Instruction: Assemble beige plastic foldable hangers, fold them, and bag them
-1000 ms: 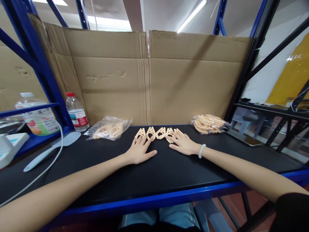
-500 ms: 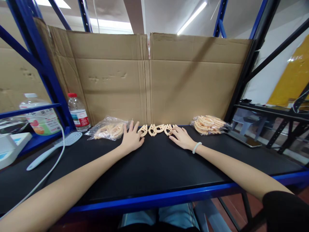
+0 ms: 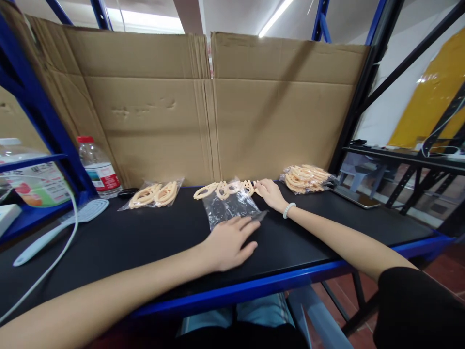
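My left hand (image 3: 230, 244) lies palm down with its fingers spread, at the near edge of a clear plastic bag (image 3: 232, 206). The bag is spread on the black tabletop, its far edge at a row of cream-coloured openwork pieces (image 3: 222, 190). An oval loop (image 3: 205, 191) forms the left end of that row. At the right end, my right hand (image 3: 271, 195) has its fingers closed on a cream-coloured piece, mostly hidden by the hand. A pale beaded bracelet (image 3: 289, 210) circles the right wrist.
Bagged cream pieces lie at left (image 3: 154, 195) and in a larger bagged pile (image 3: 307, 178) at right. Beside that pile is a flat phone-like device (image 3: 356, 198). A red-capped bottle (image 3: 100, 169), a pale-blue brush (image 3: 69, 223) and a white cable (image 3: 70, 242) are leftmost. A cardboard wall (image 3: 163, 111) stands behind.
My left hand has moved from beside the left packet to the right and nearer me. A clear bag now lies before the row. My right hand stays at the row's right end, fingers closer together.
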`<state>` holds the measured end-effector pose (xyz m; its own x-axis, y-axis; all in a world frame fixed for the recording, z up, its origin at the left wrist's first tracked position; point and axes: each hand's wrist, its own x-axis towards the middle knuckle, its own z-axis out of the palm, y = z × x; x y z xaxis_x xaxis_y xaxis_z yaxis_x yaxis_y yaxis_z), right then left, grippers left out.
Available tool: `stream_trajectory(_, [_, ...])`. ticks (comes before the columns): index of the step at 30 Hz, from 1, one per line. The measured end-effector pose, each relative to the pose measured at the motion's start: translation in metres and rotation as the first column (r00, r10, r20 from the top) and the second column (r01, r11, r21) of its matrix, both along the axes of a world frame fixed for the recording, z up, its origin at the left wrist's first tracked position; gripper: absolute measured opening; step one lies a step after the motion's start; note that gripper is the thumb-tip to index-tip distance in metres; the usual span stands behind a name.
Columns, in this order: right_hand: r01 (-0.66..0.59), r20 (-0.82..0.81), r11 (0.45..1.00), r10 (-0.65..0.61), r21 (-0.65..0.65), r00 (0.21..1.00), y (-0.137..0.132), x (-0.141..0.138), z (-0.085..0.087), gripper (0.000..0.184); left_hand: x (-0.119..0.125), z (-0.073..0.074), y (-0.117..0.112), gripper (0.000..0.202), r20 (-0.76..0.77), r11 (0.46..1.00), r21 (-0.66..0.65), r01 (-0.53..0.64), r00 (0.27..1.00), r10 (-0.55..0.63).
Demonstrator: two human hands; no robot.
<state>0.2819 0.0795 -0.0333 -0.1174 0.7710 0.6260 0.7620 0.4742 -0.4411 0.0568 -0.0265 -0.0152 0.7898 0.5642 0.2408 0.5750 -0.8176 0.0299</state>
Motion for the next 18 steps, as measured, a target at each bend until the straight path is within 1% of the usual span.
stream_trajectory(1, [0.015, -0.022, 1.000, -0.015, -0.001, 1.000, 0.002, 0.002, 0.000, 0.034, 0.005, -0.002, -0.012, 0.048, 0.012, 0.999, -0.039, 0.033, 0.999, -0.032])
stream_trajectory(2, [0.026, -0.033, 1.000, -0.026, -0.003, 0.999, 0.003, 0.003, 0.000, 0.034, 0.006, -0.002, -0.021, 0.050, 0.037, 0.996, -0.066, 0.060, 0.998, -0.058])
stream_trajectory(3, [0.029, -0.044, 1.000, -0.029, -0.006, 0.999, 0.004, 0.004, 0.000, 0.034, 0.005, 0.000, -0.027, 0.052, 0.076, 0.994, -0.081, 0.079, 0.994, -0.073])
stream_trajectory(5, [0.018, -0.057, 1.000, -0.018, -0.005, 0.998, 0.004, 0.005, 0.001, 0.030, 0.000, 0.008, -0.029, 0.052, 0.169, 0.986, -0.118, 0.117, 0.981, -0.096])
stream_trajectory(8, [-0.028, -0.055, 0.999, 0.029, 0.014, 0.998, 0.000, 0.003, 0.004, 0.019, -0.009, 0.024, -0.016, 0.037, 0.288, 0.972, -0.190, 0.135, 0.954, -0.076])
stream_trajectory(10, [-0.110, -0.029, 0.993, 0.112, 0.050, 0.993, -0.004, 0.001, 0.008, 0.017, -0.012, 0.033, -0.002, 0.026, 0.346, 0.974, -0.203, 0.101, 0.938, -0.025])
stream_trajectory(11, [-0.165, -0.007, 0.984, 0.166, 0.072, 0.986, -0.007, 0.000, 0.010, 0.017, -0.014, 0.035, 0.007, 0.024, 0.372, 0.977, -0.199, 0.072, 0.928, 0.007])
stream_trajectory(13, [-0.283, 0.070, 0.954, 0.277, 0.101, 0.958, -0.013, -0.002, 0.014, 0.020, -0.019, 0.032, 0.025, 0.024, 0.376, 0.984, -0.177, 0.012, 0.925, 0.057])
stream_trajectory(15, [-0.372, 0.199, 0.925, 0.352, 0.078, 0.915, -0.018, -0.003, 0.017, 0.025, -0.025, 0.024, 0.042, 0.028, 0.352, 0.992, -0.122, -0.043, 0.932, 0.084])
stream_trajectory(16, [-0.395, 0.277, 0.918, 0.368, 0.046, 0.888, -0.021, -0.004, 0.018, 0.029, -0.028, 0.018, 0.049, 0.033, 0.323, 0.993, -0.104, -0.055, 0.943, 0.086])
stream_trajectory(18, [-0.397, 0.429, 0.917, 0.371, -0.030, 0.824, -0.025, -0.005, 0.018, 0.041, -0.034, 0.006, 0.058, 0.050, 0.223, 0.995, -0.090, -0.045, 0.973, 0.064])
